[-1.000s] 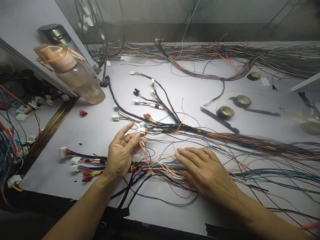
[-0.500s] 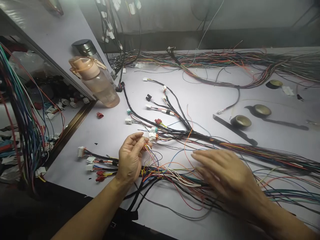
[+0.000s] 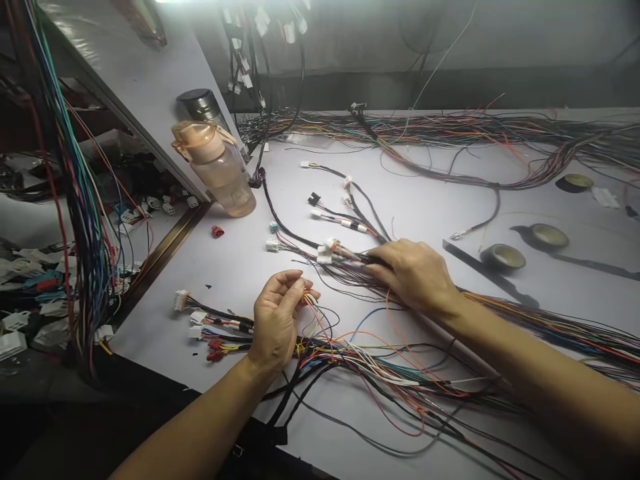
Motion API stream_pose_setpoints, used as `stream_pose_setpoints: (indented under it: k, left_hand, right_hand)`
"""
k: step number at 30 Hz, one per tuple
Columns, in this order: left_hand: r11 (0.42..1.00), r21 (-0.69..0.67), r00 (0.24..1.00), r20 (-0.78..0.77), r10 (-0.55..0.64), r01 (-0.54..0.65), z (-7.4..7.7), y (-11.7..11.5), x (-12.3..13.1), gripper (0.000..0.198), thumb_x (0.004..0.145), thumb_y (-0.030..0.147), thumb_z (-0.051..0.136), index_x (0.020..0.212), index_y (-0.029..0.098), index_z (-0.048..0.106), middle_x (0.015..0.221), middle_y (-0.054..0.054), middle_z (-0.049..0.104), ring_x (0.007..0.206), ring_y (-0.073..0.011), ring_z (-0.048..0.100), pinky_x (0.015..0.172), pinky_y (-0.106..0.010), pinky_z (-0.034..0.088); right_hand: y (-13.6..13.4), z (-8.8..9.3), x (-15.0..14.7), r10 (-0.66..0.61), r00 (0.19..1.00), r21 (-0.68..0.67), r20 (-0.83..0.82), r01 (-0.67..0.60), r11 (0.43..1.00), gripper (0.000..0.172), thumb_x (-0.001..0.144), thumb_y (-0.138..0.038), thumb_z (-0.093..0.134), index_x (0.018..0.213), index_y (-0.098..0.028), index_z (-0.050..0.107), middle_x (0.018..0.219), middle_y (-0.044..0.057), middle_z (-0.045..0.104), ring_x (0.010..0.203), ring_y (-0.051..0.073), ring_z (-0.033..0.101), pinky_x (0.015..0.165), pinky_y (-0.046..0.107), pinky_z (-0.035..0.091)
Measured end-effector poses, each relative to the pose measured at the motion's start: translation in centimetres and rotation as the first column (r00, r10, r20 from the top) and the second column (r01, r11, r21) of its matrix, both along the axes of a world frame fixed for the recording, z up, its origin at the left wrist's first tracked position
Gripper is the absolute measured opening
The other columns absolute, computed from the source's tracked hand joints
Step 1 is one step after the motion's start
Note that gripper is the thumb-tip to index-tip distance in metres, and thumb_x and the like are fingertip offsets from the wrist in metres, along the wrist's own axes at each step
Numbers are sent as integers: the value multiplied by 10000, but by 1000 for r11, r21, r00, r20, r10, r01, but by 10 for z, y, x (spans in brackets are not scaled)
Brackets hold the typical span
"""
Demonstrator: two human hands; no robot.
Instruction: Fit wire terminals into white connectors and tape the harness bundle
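My left hand is closed in a pinch on a connector mostly hidden by the fingers, with several thin coloured wires trailing from it into the near wire harness. Farther back, my right hand is closed around a branch of the far wire harness. White connectors, one with an orange part, stick out to the left of that hand and look slightly blurred. Left of my left hand lie the near harness's ends: a many-pin white connector and red connectors.
Two bottles, a peach-lidded one and a dark-lidded one, stand at the back left. Loose connectors fill a shelf at left beside hanging wires. Tape rolls and flat dark strips lie right; long wires run behind.
My right hand has moved from above the near wires back and left onto the far harness, where it now grips a branch. My left hand keeps its pinch. The view has shifted slightly.
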State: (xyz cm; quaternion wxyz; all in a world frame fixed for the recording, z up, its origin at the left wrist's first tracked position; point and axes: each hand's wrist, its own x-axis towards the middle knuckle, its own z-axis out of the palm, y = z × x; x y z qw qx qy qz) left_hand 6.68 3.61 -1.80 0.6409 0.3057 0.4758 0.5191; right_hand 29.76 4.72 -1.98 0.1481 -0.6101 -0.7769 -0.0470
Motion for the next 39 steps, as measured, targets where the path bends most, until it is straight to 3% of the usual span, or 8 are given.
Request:
stream_pose_setpoints:
  k: [6,10,14,18,23,28,34,39]
  left_hand:
    - [1000,-15,1000,5,-3,3,0,1,0,221,732,228,733,909,174,613,770,11,665,652,-98,645,700,-250,469]
    - [1000,-13,1000,-8,-8,8,0,1,0,223,738,236,728,922,179,615,782,7,667,660,-103,646,712,-262,470]
    - [1000,-21,1000,-3,-1,1,0,1,0,231,727,241,736,912,178,613,776,9,667,654,-106,649,721,-271,477]
    - [1000,-17,1000,6,-1,1,0,1,0,234,720,232,740,906,174,611,769,10,666,648,-107,654,721,-270,483]
    - [999,-33,999,37,-6,7,1,2,0,231,727,222,728,916,173,604,772,7,659,670,-114,655,715,-269,485]
    - [999,-42,999,45,-22,23,0,3,-2,216,733,229,722,914,185,613,784,15,654,673,-101,648,714,-260,481]
    - [998,-50,997,70,-37,40,-2,3,-2,204,733,208,719,904,180,611,773,13,661,668,-109,657,701,-257,485]
    - [993,-65,993,67,-95,99,0,0,-2,194,753,209,711,923,171,625,840,-11,688,669,-105,668,665,-231,494]
  right_hand:
    - [17,-12,8,-108,993,27,-36,109,994,233,914,-398,548,922,-226,705,838,40,711,773,203,606,602,313,362]
    - [14,-10,8,-95,995,8,-16,95,995,229,893,-384,582,1033,-229,676,922,38,706,822,217,595,657,329,357]
    - [-5,3,3,35,997,133,-68,-25,991,260,907,-352,561,1114,-211,628,1070,60,676,916,215,568,767,354,347]
    - [-31,11,-12,148,986,102,-81,-140,985,156,929,-311,536,908,-214,657,904,26,684,832,181,541,795,344,317]
    - [-46,5,-32,99,995,-50,-32,-100,994,175,920,-274,547,796,-191,637,811,27,649,789,177,515,799,344,282]
    - [-52,5,-33,110,994,-39,-26,-111,993,214,941,-228,494,766,-184,609,754,22,626,722,165,487,776,334,267]
    - [-76,15,-15,125,977,66,-173,-115,991,233,962,-211,443,759,-190,556,692,-3,604,647,138,482,766,331,285]
    - [-96,18,-4,125,927,-26,-353,-143,989,165,950,-227,487,805,-204,561,699,-27,628,630,117,526,728,303,329]
